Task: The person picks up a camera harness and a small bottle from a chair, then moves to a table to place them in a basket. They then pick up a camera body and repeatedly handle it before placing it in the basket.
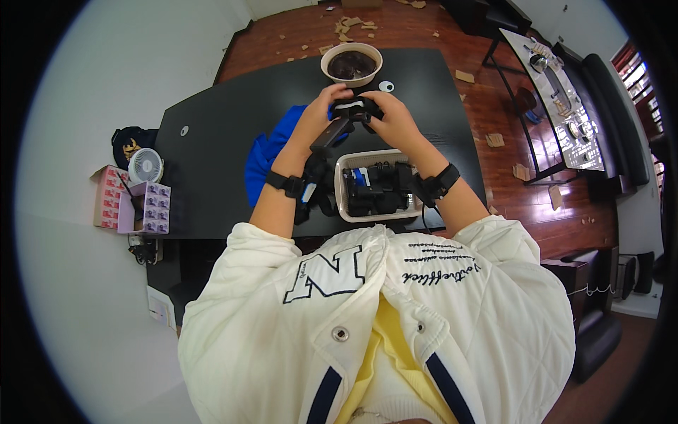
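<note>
Both of my hands are raised over the black table [212, 153], around a black strapped device [350, 110] with a white strip on it. My left hand [324, 112] holds its left side, fingers curled over the far edge. At its right side, my right hand [393, 117] grips it with the thumb and fingers. A black arm-like bar [331, 137] slants from the device towards my left wrist. Black bands are strapped around both wrists. Below the hands, a cream plastic basket [340, 206] contains several black devices [377, 191]. Blue cloth [276, 151] lies partly behind my left forearm.
A pale bowl [326, 72] with dark contents stands near the table's far edge, beside a round black-and-white piece [386, 86]. Patterned boxes [157, 208] and a small white fan [145, 165] are at left. Cardboard scraps [495, 140] litter the floor.
</note>
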`<act>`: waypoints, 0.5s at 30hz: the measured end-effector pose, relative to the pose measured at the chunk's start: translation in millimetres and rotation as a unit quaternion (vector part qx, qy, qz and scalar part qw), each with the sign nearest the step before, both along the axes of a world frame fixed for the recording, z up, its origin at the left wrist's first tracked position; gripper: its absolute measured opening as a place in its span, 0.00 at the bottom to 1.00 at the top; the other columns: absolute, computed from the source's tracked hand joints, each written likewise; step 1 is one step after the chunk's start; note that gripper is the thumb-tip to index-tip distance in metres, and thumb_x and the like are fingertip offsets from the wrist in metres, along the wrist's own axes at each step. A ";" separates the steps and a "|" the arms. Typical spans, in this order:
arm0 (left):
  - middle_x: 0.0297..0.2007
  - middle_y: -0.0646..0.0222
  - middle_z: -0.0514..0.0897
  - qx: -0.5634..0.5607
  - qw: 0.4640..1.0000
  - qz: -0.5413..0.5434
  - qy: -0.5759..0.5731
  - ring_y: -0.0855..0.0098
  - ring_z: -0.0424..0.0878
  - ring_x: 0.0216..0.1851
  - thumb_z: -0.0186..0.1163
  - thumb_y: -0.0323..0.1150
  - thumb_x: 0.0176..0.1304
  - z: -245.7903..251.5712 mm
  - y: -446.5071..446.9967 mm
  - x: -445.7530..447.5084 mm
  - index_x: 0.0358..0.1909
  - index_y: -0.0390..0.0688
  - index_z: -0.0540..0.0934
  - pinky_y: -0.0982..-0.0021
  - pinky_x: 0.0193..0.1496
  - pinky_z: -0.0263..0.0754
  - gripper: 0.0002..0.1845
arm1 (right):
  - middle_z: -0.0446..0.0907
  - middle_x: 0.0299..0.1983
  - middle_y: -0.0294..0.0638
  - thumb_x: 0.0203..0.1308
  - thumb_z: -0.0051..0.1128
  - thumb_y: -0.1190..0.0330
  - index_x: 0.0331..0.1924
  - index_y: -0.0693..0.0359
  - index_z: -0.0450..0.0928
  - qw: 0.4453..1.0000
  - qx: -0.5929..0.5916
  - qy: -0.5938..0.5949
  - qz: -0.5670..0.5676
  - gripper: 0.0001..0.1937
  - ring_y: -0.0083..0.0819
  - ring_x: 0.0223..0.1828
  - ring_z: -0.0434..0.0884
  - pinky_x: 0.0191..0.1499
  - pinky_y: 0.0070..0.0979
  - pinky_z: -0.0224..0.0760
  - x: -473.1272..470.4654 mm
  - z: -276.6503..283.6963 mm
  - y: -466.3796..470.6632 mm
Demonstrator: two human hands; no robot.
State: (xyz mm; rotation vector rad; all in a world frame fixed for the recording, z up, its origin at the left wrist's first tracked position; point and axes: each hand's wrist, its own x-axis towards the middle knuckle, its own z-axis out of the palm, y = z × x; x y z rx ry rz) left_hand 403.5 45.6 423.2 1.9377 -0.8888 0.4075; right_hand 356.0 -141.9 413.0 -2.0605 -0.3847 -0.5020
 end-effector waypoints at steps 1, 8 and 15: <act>0.40 0.58 0.84 -0.032 0.998 0.001 -0.059 0.61 0.82 0.46 0.66 0.26 0.50 -2.2 -2.0 2.9 0.47 0.38 0.78 0.67 0.48 0.75 0.19 | 0.80 0.44 0.42 0.47 0.63 0.75 0.47 0.60 0.76 0.998 -0.015 -0.062 -0.019 0.19 0.39 0.46 0.79 0.46 0.29 0.74 -0.8 1.6 0.1; 0.46 0.61 0.83 0.042 0.880 -0.005 0.473 0.69 0.78 0.49 0.52 0.48 0.68 27.5 20.4 15.0 0.49 0.36 0.79 0.73 0.54 0.68 0.24 | 0.81 0.46 0.36 0.36 0.61 0.80 0.44 0.57 0.79 0.942 -0.152 -0.284 -0.094 0.23 0.36 0.47 0.80 0.47 0.30 0.76 0.8 13.6 -6.8; 0.43 0.69 0.80 -0.074 0.897 -0.058 0.431 0.80 0.73 0.46 0.49 0.44 0.71 19.7 -5.8 -2.7 0.49 0.35 0.77 0.79 0.50 0.67 0.21 | 0.79 0.47 0.33 0.37 0.60 0.77 0.43 0.56 0.79 0.934 -0.182 -0.295 -0.087 0.22 0.35 0.51 0.76 0.52 0.32 0.73 -7.3 6.0 11.6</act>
